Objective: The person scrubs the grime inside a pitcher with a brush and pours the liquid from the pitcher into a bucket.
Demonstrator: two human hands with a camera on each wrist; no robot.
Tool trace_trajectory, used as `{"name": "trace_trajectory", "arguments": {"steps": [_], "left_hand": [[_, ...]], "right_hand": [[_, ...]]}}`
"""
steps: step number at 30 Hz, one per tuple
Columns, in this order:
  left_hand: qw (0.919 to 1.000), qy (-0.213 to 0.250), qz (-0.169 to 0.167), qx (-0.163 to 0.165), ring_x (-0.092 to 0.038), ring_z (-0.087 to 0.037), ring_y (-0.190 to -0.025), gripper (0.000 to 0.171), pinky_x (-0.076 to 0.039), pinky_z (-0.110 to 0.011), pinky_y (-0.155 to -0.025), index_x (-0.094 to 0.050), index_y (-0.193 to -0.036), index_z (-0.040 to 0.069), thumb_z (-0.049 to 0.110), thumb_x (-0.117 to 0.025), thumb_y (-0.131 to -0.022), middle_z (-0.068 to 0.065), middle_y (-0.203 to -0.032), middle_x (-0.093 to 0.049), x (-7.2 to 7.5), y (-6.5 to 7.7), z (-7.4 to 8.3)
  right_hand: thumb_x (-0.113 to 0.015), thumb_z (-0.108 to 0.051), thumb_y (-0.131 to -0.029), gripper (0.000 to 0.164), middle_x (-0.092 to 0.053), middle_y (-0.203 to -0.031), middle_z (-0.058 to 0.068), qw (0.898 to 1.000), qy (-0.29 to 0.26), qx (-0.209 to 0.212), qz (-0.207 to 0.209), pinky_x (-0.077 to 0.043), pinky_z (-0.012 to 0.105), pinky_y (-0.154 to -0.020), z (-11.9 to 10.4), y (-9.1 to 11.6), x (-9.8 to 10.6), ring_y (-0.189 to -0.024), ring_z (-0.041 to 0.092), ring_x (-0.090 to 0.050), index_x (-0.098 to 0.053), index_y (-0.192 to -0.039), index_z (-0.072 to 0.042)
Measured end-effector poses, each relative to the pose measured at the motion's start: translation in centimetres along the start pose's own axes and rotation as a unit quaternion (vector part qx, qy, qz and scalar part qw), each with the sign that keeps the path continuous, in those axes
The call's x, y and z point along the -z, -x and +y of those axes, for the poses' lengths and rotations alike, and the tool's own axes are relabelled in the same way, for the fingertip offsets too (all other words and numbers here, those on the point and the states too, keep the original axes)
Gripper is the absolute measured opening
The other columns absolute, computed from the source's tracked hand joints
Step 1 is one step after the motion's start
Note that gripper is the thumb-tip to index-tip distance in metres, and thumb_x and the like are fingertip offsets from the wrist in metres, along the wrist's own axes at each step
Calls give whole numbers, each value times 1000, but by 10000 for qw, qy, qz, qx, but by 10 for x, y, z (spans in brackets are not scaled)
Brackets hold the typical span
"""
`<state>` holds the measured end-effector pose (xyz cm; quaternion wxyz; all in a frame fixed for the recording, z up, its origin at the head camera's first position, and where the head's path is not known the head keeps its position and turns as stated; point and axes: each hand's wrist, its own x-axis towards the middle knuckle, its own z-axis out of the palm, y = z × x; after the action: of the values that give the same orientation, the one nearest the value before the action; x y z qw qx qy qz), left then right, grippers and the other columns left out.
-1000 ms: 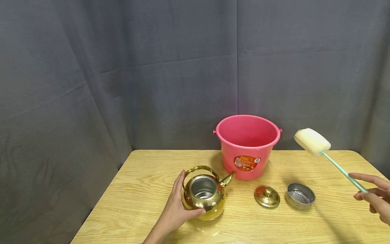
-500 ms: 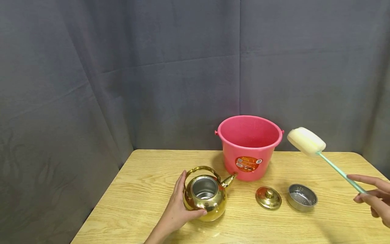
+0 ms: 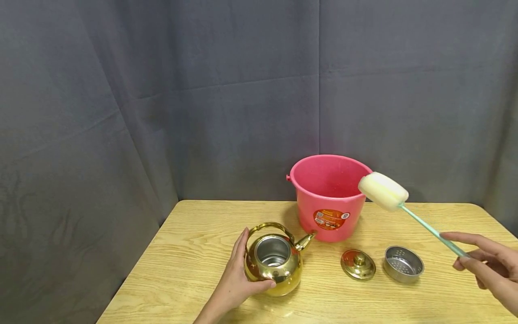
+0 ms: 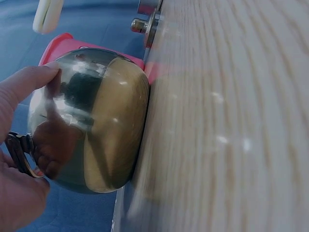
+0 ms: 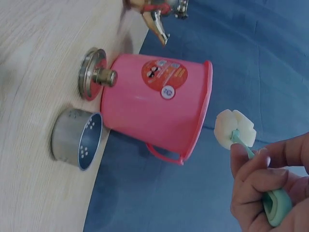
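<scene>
My left hand [image 3: 238, 279] grips the gold teapot [image 3: 285, 274], thumb on its near side and fingers at the far side by the handle. The teapot stands lidless on the table, its steel inside showing and its spout pointing right toward the bucket. My right hand [image 3: 485, 265] pinches the green handle of a bottle sponge brush [image 3: 384, 191]. The brush is raised, and its pale yellow sponge head overlaps the right rim of the pink bucket [image 3: 329, 209] in the head view. In the right wrist view, fingers [image 5: 256, 181] curl round the brush handle.
A gold lid [image 3: 358, 265] with a knob lies right of the teapot on the wooden table [image 3: 162, 279]. Beside it stands a round steel strainer [image 3: 404, 264] with holes in its base. A grey curtain [image 3: 243, 112] hangs behind the table.
My right hand has moved left with the sponge brush, bringing the sponge head from right of the bucket to overlap its rim. My left hand and the teapot stay put.
</scene>
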<state>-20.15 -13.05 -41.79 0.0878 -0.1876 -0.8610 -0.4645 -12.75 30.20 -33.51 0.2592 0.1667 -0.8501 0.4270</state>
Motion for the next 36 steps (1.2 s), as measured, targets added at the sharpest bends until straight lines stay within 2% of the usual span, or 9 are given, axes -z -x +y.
{"name": "trace_trajectory", "arguments": {"steps": [4,11,16,21,25,30,36], "left_hand": [[10000,3,0,5,-14,-31,-129,119,-23,-61,-92,2,-141,34,46,-80,-56,-1,-147,-4,1,0,0],[10000,21,-28,36,-14,-31,-128,119,-24,-61,-91,2,-141,35,45,-81,-56,1,-146,-4,0,1,0],[10000,77,-32,26,-14,-32,-128,119,-23,-61,-91,2,-141,35,45,-81,-56,0,-147,-3,1,1,1],[9999,98,-100,24,-12,-33,-129,118,-22,-61,-92,2,-141,34,46,-80,-57,0,-147,-1,1,1,1],[9999,95,-85,37,-12,-32,-129,118,-23,-60,-92,2,-141,34,46,-80,-57,2,-146,-1,2,0,1],[9999,91,-43,-19,-13,-31,-129,119,-24,-59,-93,1,-142,33,44,-81,-57,0,-147,-3,1,0,1],[10000,22,-44,-27,-13,-32,-129,119,-23,-60,-92,2,-142,33,45,-80,-57,-3,-147,-4,1,0,1]], "right_hand": [[-48,19,-80,49,-56,-62,-5,9989,413,-100,-189,-26,24,-34,-10,-1,-7,-37,7,-36,-54,-121,-7],[-52,9,-83,45,-56,-68,-7,9915,1044,-420,-650,-27,24,-40,-21,-2,-13,-44,8,-40,-54,-121,-14],[-56,3,-83,42,-56,-68,-10,9875,1301,-288,-842,-28,22,-41,-29,-6,-15,-46,6,-43,-55,-120,-18],[-62,-8,-83,38,-51,-63,-10,9866,1235,-311,-1015,-31,22,-40,-38,-10,-20,-46,6,-44,-56,-118,-22],[-60,-16,-85,34,-50,-64,-10,9845,1259,-393,-1156,-32,22,-41,-45,-14,-24,-48,7,-45,-56,-117,-26],[-58,-13,-87,34,-54,-71,-10,9857,966,-138,-1370,-32,22,-43,-54,-17,-31,-52,6,-47,-55,-119,-24],[-59,-11,-86,35,-58,-77,-11,9870,562,75,-1502,-38,22,-49,-60,-20,-41,-60,7,-52,-55,-119,-22]]}}
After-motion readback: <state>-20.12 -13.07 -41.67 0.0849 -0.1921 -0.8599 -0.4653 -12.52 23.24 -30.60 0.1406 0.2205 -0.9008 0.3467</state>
